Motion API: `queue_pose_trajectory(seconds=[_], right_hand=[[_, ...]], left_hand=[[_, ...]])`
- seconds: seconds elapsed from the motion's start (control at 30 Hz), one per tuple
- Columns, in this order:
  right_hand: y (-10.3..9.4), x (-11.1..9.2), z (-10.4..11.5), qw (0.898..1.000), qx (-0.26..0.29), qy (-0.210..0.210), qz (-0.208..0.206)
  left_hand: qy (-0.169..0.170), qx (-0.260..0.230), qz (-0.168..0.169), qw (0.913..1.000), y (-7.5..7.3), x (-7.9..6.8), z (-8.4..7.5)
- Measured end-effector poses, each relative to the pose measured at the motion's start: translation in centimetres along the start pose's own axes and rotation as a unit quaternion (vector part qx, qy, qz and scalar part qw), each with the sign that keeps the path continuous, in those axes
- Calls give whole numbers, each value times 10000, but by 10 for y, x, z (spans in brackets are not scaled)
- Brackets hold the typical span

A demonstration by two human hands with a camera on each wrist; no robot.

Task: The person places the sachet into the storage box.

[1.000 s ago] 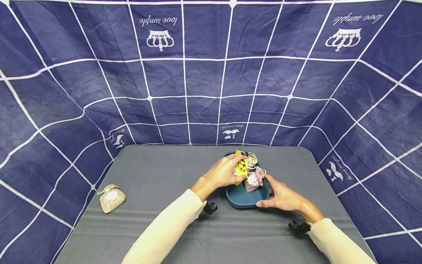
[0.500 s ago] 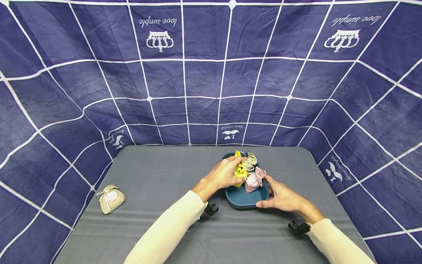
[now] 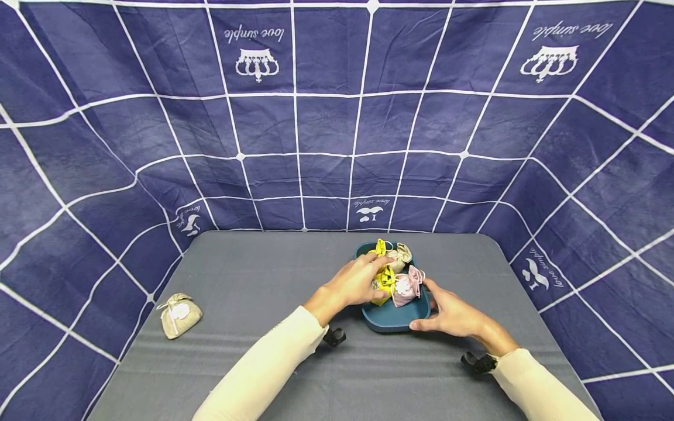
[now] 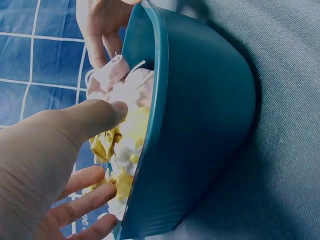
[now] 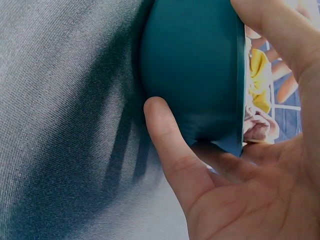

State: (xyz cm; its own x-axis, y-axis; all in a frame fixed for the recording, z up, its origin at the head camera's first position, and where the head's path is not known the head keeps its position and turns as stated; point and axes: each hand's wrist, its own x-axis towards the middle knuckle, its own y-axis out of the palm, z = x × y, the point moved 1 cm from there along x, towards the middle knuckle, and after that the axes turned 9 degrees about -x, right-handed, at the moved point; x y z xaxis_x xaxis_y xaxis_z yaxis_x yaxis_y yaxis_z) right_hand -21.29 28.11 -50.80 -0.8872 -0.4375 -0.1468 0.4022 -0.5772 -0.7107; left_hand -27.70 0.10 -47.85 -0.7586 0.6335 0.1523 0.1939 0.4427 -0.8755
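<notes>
A rounded teal bin [image 3: 389, 320] stands on the grey table and holds small drawstring pouches. Inside are a yellow pouch [image 3: 387, 283], a pink pouch [image 3: 404, 290] with a white flower and a beige pouch [image 3: 398, 258]; more yellow cloth [image 3: 381, 247] shows behind. My left hand [image 3: 355, 282] is over the bin's left side, its thumb and fingers loosely spread above the yellow pouch. In the left wrist view, gaps show between those fingers and the pouches. My right hand [image 3: 454, 313] grips the bin's right side, thumb at the rim and fingers along the outer wall [image 5: 195, 65].
Far to the left on the table lies another beige pouch [image 3: 181, 317] with a white flower. Blue cloth with white grid lines [image 3: 326, 128] hangs behind the table and at both sides. Black wrist straps [image 3: 478, 362] are on both arms.
My left hand has let go of the yellow pouch, which now sits lower beside the pink one; the fingers have spread and drawn slightly back. The right hand stays on the bin.
</notes>
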Motion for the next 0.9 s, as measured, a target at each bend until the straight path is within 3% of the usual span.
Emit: queue_pose_trajectory(seconds=[0.3,0.9], right_hand=[[0,-1,0,9999,-135,51,-43],[0,-2,1,9996,-278,6,-69]], left_hand=[[-1,210,-222,9995,-16,-18,7],[-436,284,-962,9940,-44,-76,39]])
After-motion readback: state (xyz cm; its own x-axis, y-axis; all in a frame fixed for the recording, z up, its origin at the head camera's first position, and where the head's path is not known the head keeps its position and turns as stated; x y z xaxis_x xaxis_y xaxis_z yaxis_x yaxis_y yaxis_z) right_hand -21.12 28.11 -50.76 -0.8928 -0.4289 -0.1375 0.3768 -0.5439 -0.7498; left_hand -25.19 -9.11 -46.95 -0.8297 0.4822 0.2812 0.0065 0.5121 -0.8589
